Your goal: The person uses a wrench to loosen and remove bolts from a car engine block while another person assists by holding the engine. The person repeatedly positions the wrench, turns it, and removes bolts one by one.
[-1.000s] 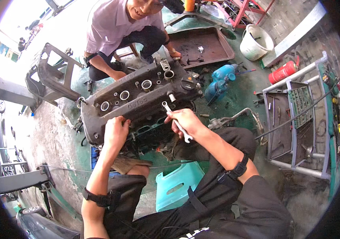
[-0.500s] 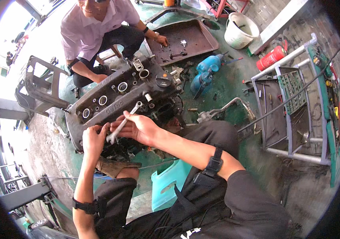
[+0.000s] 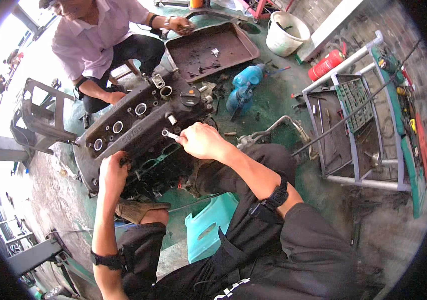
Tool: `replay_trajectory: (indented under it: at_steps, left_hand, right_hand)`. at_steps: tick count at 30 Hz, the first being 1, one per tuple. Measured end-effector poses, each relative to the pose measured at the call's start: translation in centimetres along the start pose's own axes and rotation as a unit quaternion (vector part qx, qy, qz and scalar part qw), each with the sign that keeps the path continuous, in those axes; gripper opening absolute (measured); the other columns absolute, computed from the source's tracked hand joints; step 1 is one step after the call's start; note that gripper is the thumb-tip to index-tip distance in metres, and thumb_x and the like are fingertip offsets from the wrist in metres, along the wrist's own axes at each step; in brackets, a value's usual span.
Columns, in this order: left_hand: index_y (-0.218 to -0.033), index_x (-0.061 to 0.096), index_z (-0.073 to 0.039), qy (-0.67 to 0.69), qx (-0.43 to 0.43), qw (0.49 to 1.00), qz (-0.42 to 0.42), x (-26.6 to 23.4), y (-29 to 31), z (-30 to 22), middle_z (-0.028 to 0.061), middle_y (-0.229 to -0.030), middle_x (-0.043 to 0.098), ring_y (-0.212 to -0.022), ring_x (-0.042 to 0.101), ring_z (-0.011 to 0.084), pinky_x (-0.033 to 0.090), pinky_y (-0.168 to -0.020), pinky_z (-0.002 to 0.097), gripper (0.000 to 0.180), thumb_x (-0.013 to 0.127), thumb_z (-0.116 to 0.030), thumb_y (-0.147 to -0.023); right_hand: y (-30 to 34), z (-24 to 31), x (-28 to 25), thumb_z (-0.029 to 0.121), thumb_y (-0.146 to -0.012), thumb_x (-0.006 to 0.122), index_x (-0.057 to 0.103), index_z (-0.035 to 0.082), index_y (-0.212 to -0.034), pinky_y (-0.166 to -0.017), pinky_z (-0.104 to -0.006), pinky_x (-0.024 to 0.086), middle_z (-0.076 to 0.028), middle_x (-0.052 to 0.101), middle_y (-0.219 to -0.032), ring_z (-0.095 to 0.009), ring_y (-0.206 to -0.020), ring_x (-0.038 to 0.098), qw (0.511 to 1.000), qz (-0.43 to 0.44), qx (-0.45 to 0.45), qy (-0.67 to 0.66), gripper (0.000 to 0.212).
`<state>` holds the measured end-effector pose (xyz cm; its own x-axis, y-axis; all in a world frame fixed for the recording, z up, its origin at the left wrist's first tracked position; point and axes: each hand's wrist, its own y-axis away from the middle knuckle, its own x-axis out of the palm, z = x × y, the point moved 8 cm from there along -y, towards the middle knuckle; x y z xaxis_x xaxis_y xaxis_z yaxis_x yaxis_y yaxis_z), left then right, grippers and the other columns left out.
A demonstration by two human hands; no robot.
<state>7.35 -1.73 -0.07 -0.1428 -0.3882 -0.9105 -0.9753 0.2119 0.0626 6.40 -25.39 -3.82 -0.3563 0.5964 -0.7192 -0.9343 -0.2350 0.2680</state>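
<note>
Silver metal ring-ended wrench [image 3: 172, 135]: is lying in the right hand, its ring pointing over the near side of the dark-grey, oblong metal engine cover [image 3: 138, 131].
Right hand [image 3: 199, 141]: is gripping the wrench by its shaft; whether the ring is seating on any fastener, I cannot tell.
Left hand [image 3: 112, 172]: is bunching its fingers by the cover's near edge, something dark showing at the tips (shadow or small part, I cannot tell, so its grip is going unconfirmed).
Slip risk: a badly seated ring could be skidding under load, driving knuckles into metal.
Drop risk: any loose part could be falling into the oval, green-rimmed port [image 3: 149, 163].
Far-side risk: the co-worker's hand [image 3: 117, 96] is reaching toward the far edge; a rocking cover could be pinching it.
</note>
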Motion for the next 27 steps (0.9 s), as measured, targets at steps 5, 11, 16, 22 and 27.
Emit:
replay_trajectory:
  at_steps: [5, 11, 16, 22, 27]
  left_hand:
    - [-0.074, 0.061, 0.007, -0.068, -0.081, 0.994, -0.024, -0.9, 0.9, 0.9, 0.0164, -0.057, 0.057, -0.045, 0.052, 0.0255, 0.044, -0.048, 0.0366, 0.036, 0.065, -0.028, -0.083]
    - [-0.071, 0.062, 0.009, -0.019, -0.041, 0.993, -0.112, -0.4, 0.4, -0.2, 0.0128, -0.055, 0.056, -0.043, 0.052, 0.0165, 0.043, -0.045, 0.0356, 0.038, 0.065, -0.027, -0.083]
    - [-0.073, 0.063, 0.010, -0.017, -0.140, 0.989, -0.051, 0.6, 0.2, 0.9, 0.0205, -0.060, 0.059, -0.052, 0.058, 0.0267, 0.045, -0.057, 0.0403, 0.036, 0.064, -0.025, -0.082]
    - [-0.079, 0.064, 0.006, -0.048, -0.031, 0.996, -0.065, 0.9, -0.4, -0.5, 0.0250, -0.074, 0.061, -0.071, 0.062, 0.0388, 0.047, -0.066, 0.0427, 0.021, 0.063, -0.015, -0.079]
    - [-0.087, 0.064, 0.004, -0.093, 0.064, 0.993, -0.043, 1.0, -0.1, -0.8, 0.0235, -0.085, 0.062, -0.082, 0.060, 0.0385, 0.046, -0.074, 0.0429, 0.013, 0.057, -0.003, -0.078]
  right_hand:
    - [-0.6, -0.6, 0.9, 0.030, -0.084, 0.052, 0.068, 0.004, -0.079, -0.072, -0.0474, 0.051, -0.020, 0.064, -0.077, -0.037, -0.078, 0.064, 0.999, -0.030, 0.011, 0.011, 0.031]
    - [-0.4, -0.7, 1.7, 0.025, -0.082, 0.054, 0.067, -0.001, -0.076, -0.073, -0.0459, 0.051, -0.021, 0.064, -0.075, -0.037, -0.076, 0.064, 0.996, -0.069, -0.021, -0.045, 0.029]
    - [0.3, -0.8, 2.3, 0.024, -0.082, 0.054, 0.066, -0.003, -0.076, -0.072, -0.0452, 0.051, -0.022, 0.064, -0.075, -0.038, -0.076, 0.064, 0.999, -0.033, -0.015, -0.034, 0.030]
    - [0.3, 0.0, 2.6, 0.026, -0.083, 0.054, 0.068, 0.001, -0.079, -0.074, -0.0460, 0.051, -0.021, 0.064, -0.075, -0.038, -0.076, 0.064, 0.998, -0.023, -0.041, -0.030, 0.029]
    - [0.4, -0.1, 3.4, 0.025, -0.082, 0.054, 0.067, 0.000, -0.078, -0.069, -0.0448, 0.052, -0.021, 0.064, -0.075, -0.037, -0.075, 0.064, 0.997, -0.029, -0.055, -0.042, 0.028]
